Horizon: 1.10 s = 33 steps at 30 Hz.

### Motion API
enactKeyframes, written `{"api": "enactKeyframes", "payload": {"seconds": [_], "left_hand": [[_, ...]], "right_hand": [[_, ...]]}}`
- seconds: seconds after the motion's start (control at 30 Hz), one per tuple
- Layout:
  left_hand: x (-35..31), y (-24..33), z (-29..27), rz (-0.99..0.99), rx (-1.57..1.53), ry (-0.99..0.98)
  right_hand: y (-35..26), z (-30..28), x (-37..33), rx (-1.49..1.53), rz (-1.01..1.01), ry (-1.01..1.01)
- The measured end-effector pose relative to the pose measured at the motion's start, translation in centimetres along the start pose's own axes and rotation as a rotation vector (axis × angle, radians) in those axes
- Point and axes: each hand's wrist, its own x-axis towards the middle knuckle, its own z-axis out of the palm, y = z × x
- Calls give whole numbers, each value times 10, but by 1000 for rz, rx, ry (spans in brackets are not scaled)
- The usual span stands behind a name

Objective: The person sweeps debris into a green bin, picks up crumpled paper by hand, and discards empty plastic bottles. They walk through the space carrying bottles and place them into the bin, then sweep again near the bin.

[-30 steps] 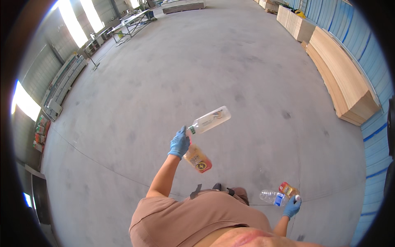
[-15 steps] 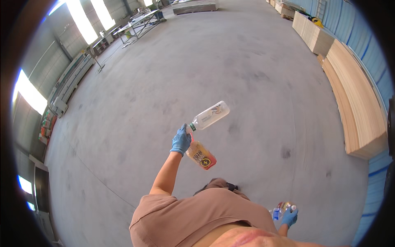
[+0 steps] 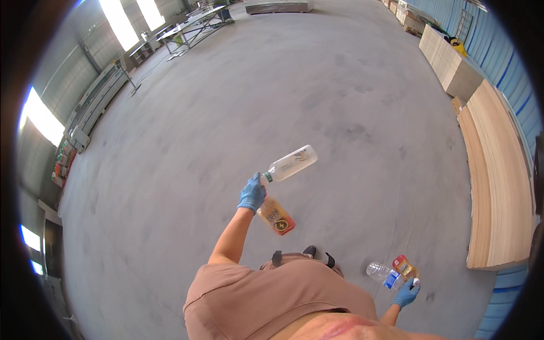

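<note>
My left hand (image 3: pixel 253 192), in a blue glove, is closed on the necks of two plastic bottles. One is a clear bottle (image 3: pixel 293 162) with a green band at its neck, pointing away to the upper right. Below it hangs a yellow and red labelled bottle (image 3: pixel 277 217). At the lower right my right hand (image 3: pixel 406 293), also blue-gloved, is closed at the necks of two more bottles. These are a clear bottle with a blue label (image 3: pixel 383 275) and a smaller bottle with a red and yellow label (image 3: pixel 403 265). The fingertips of both hands are partly hidden.
Under me spreads a grey concrete floor (image 3: pixel 249 107). Stacked wooden boards (image 3: pixel 498 187) line the blue wall on the right, with a second stack (image 3: pixel 450 62) beyond. A metal-framed table (image 3: pixel 195 25) stands far left, and a long machine (image 3: pixel 99 102) runs along the left wall.
My right hand has swung slightly forward and outward, so its two bottles show more fully. The left hand still holds its pair, almost in place. A shoe has come into view below.
</note>
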Motion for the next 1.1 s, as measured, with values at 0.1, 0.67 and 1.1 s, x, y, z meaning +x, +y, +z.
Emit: {"api": "enactKeyframes", "payload": {"seconds": [0.1,0.67,1.1], "left_hand": [[60,51,16,76,12,-32],[355,241,116,-38,-33,174],[737,424,265,-63,12,28]], "right_hand": [[3,7,5,-25,37,23],[-192,258,362,-222,-117,-220],[-430,500,648,-52,-31,16]]}}
